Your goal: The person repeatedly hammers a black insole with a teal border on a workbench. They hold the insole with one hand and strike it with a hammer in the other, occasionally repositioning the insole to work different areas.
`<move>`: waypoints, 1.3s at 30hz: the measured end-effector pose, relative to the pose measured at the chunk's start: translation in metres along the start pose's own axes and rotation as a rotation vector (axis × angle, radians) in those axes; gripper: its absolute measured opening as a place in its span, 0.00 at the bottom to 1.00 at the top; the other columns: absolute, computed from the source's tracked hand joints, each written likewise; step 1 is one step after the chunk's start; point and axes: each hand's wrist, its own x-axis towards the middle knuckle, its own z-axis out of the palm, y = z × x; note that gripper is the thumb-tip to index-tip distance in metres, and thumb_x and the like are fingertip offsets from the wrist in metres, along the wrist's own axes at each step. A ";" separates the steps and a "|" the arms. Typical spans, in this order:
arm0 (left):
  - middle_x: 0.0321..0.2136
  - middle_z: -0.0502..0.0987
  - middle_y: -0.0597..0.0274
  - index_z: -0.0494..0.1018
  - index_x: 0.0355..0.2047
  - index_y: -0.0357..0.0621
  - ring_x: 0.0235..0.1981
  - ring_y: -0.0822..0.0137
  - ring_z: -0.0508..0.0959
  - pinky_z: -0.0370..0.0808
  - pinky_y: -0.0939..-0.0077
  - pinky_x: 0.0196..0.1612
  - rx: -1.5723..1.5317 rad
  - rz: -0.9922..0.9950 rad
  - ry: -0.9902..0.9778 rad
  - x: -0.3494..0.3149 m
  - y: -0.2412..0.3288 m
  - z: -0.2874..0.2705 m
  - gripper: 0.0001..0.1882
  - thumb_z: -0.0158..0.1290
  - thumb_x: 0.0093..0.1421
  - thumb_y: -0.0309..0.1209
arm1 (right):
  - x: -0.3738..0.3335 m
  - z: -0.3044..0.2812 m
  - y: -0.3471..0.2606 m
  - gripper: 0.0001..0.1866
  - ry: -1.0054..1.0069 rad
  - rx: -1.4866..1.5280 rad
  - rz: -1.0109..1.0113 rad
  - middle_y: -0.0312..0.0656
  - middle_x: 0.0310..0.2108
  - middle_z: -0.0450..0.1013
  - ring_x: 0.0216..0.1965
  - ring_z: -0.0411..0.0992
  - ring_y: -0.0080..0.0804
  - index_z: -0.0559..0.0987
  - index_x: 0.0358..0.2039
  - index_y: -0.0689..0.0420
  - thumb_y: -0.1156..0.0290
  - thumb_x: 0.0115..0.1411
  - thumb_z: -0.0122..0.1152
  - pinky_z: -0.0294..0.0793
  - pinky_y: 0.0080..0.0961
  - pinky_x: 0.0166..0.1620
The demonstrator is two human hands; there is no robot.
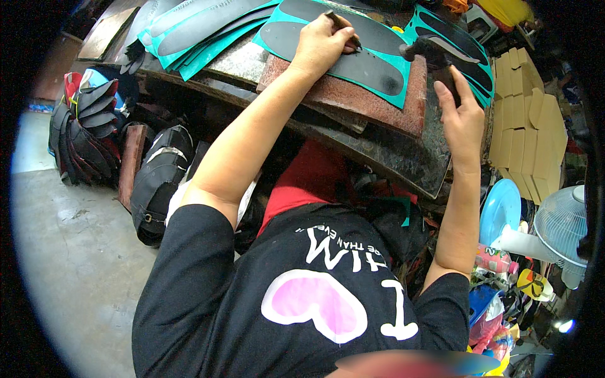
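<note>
Work surface: a dark stone bench [403,157] ran across the upper frame, its worn front edge slanting down toward the right, directly over the person's lap. A reddish stone slab [353,101] lay on it, the slab's near edge set back from the bench edge.

Floor: bare grey concrete [69,252] lay at the left, the widest free room in view. Black bags [157,183] and stacked dark shoe parts [88,126] stood along the bench's foot there.

Right side: crowded. A stack of tan board pieces [526,120], a blue plate [501,208] and a white fan [564,223] stood close to the right forearm.

Sheets: a teal sheet [394,94] bearing a dark insole shape [365,63] lay on the slab, its corner near the slab's right edge. More teal sheets [201,44] were piled to the left, overhanging the stone.

Left hand [321,44]: pressed on the sheet, fingers closed around a slim dark punch [343,25] held tilted against the insole.

Right hand [463,116]: just off the slab's right edge, wrapped about the handle of a black hammer [428,47], whose head hung over the sheet, near the punch but apart from it.
</note>
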 end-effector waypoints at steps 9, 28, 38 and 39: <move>0.27 0.80 0.47 0.73 0.40 0.42 0.32 0.52 0.83 0.79 0.63 0.33 0.594 0.405 -0.073 -0.004 0.010 0.008 0.11 0.59 0.58 0.30 | 0.003 -0.037 -0.062 0.23 0.241 0.282 -0.202 0.47 0.42 0.80 0.40 0.78 0.27 0.74 0.56 0.58 0.66 0.62 0.64 0.75 0.26 0.44; 0.27 0.80 0.50 0.72 0.38 0.40 0.30 0.53 0.82 0.79 0.63 0.34 0.592 0.429 -0.076 -0.012 0.010 0.020 0.10 0.59 0.59 0.30 | 0.002 -0.040 -0.051 0.21 0.328 0.337 -0.147 0.41 0.37 0.80 0.31 0.77 0.30 0.76 0.55 0.58 0.67 0.62 0.65 0.77 0.27 0.36; 0.30 0.81 0.55 0.72 0.36 0.34 0.29 0.67 0.83 0.83 0.75 0.32 -0.204 0.006 0.174 0.005 0.006 0.004 0.04 0.53 0.63 0.23 | -0.010 -0.010 -0.007 0.25 0.022 0.089 -0.017 0.51 0.47 0.78 0.46 0.78 0.37 0.74 0.56 0.59 0.57 0.64 0.61 0.73 0.29 0.49; 0.30 0.81 0.54 0.72 0.37 0.34 0.29 0.67 0.83 0.83 0.75 0.33 -0.226 0.068 0.186 0.007 0.006 -0.003 0.04 0.53 0.64 0.23 | -0.009 -0.012 -0.005 0.25 0.024 0.111 -0.012 0.50 0.48 0.78 0.46 0.78 0.36 0.74 0.56 0.60 0.58 0.64 0.62 0.73 0.28 0.50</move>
